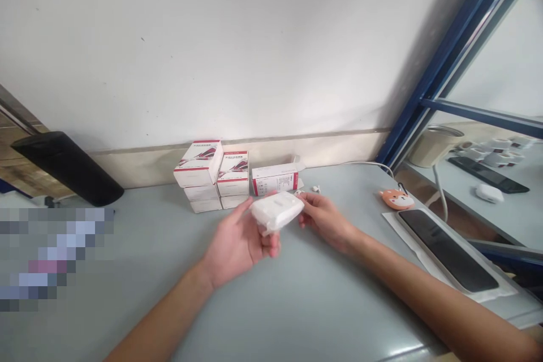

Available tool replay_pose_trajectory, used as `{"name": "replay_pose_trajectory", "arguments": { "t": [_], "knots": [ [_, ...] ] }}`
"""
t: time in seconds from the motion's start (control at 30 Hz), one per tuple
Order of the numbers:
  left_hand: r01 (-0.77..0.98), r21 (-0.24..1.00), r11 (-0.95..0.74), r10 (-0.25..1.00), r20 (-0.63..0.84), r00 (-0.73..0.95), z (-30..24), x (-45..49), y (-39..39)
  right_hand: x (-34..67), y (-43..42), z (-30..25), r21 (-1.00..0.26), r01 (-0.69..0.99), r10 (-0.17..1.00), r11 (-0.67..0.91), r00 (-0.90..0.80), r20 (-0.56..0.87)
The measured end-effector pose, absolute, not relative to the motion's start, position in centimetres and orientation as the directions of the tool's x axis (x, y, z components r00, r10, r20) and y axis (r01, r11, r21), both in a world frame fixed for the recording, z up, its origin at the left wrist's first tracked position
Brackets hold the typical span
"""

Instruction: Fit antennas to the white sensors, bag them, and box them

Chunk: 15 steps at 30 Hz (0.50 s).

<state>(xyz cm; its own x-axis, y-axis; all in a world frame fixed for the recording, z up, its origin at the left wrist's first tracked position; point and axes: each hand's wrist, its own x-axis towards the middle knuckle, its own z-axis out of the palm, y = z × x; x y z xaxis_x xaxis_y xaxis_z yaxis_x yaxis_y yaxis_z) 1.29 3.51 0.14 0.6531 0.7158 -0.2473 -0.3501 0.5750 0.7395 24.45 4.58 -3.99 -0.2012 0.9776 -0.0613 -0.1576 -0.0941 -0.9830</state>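
Note:
My left hand grips a white block-shaped device in clear plastic wrap, held above the table with fingers beneath it. At the device's right end, my right hand has its fingers pinched together; what lies between them, if anything, is hidden. Just behind, an opened white and red carton lies on its side with a flap out to the right. Small white pieces rest beside that carton. Left of it stand stacked white and red cartons, printed with a dark and red picture.
A grey table meets the wall at the back. On the right lie a black phone on white paper and an orange fox-faced case. A white cable runs near a blue frame. A black object juts in at left.

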Motion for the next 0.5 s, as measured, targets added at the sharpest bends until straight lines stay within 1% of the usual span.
{"name": "replay_pose_trajectory", "arguments": {
  "t": [0.07,0.13,0.17,0.27,0.37,0.43,0.5],
  "knots": [
    [-0.389,0.761,0.520,0.728,-0.156,0.668,0.2,1.1,3.4,24.2,4.4,-4.1,-0.955,-0.242,0.963,-0.169,-0.246,-0.108],
    [-0.348,0.839,0.419,0.759,-0.113,0.641,-0.2,0.9,3.4,23.9,4.1,-4.2,-0.949,-0.255,0.963,-0.186,-0.241,-0.124],
    [-0.306,0.880,0.363,0.783,-0.109,0.612,-0.5,0.9,3.5,23.7,3.9,-4.2,-0.957,-0.237,0.969,-0.166,-0.218,-0.114],
    [-0.218,0.948,0.234,0.869,-0.103,0.484,-1.4,1.0,3.9,23.0,3.3,-4.2,-0.995,-0.091,0.993,-0.028,-0.120,-0.017],
    [-0.151,0.968,0.199,0.918,-0.130,0.375,-1.8,1.2,4.2,22.4,2.5,-4.2,-0.991,0.057,0.992,0.117,-0.062,0.114],
    [-0.089,0.974,0.209,0.919,-0.164,0.359,-1.8,1.4,4.2,22.1,2.1,-4.1,-0.978,0.103,0.983,0.182,-0.023,0.181],
    [-0.060,0.969,0.239,0.903,-0.199,0.382,-1.7,1.5,4.0,22.0,1.7,-4.0,-0.961,0.141,0.969,0.238,0.030,0.244]
  ]
}}
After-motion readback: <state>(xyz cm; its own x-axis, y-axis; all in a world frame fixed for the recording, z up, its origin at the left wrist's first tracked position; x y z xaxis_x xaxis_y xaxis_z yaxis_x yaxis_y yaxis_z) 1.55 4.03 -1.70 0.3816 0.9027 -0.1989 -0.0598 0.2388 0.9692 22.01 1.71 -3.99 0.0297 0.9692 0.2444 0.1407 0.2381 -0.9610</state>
